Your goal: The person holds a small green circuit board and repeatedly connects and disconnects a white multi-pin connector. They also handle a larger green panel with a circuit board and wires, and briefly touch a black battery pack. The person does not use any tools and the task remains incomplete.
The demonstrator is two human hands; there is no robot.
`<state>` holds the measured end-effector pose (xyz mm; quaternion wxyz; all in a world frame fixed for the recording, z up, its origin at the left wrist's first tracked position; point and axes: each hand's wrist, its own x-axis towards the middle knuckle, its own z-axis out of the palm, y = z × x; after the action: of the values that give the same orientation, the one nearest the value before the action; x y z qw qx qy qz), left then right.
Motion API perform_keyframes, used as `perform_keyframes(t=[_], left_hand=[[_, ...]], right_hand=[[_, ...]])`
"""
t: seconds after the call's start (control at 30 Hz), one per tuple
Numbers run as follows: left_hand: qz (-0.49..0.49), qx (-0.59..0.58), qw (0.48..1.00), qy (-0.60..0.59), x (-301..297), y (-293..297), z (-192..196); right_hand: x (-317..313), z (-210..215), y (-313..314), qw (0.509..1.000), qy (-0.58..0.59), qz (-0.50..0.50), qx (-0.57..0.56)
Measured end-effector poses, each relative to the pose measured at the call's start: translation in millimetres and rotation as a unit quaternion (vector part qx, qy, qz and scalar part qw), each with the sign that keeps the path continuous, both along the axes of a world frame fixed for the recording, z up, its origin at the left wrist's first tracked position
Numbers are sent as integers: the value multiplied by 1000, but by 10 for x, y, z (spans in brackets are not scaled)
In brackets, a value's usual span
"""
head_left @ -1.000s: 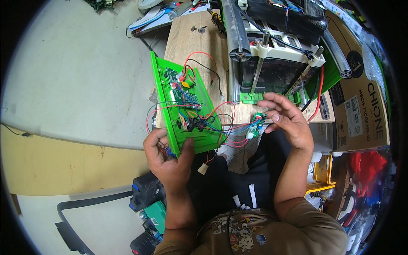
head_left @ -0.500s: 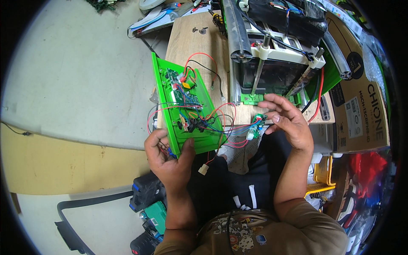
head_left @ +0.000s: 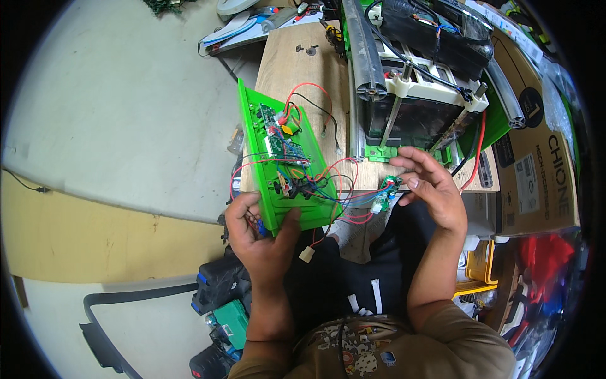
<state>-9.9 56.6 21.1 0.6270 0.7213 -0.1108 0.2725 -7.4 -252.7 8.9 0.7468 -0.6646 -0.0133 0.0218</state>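
My left hand (head_left: pixel 262 243) grips the lower left corner of a green plastic panel (head_left: pixel 309 218), thumb on its inner face and fingers behind. The panel tilts over the near edge of the bench. Fixed to it is a green circuit board (head_left: pixel 287 150), with red, black and blue wires spreading from it. Several wires run right to a small circuit board (head_left: pixel 386 194), which my right hand (head_left: pixel 439 192) pinches by its right edge; the upper fingers stay apart from it. A white plug (head_left: pixel 307 254) dangles on wires below the panel.
The wooden bench (head_left: pixel 293 63) carries a large assembly with a black battery block (head_left: pixel 407 120), metal rods and grey rails (head_left: pixel 369 76). A cardboard box (head_left: pixel 536 170) stands at the right. Down at the left lie a black tool case (head_left: pixel 218 287) and a green case (head_left: pixel 232 322).
The whole view has shifted slightly, so the bench, panel and hands appear a little further right and lower. Both holds look the same.
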Motion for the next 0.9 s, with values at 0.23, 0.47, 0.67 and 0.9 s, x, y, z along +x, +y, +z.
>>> perform_keyframes(t=[0.23,0.47,0.67,0.9], left_hand=[[-5,9,1000,-3,2,21,-5],[3,8,1000,-1,2,45,-34],[19,19,1000,5,-27,49,-43],[-7,1,1000,2,-132,-20,-12]], right_hand=[[-22,39,18,1000,-4,-7,-5],[-40,47,24,1000,-12,-6,-12],[-66,65,69,997,-44,-27,-50],[-184,369,414,944,-132,-124,-278]])
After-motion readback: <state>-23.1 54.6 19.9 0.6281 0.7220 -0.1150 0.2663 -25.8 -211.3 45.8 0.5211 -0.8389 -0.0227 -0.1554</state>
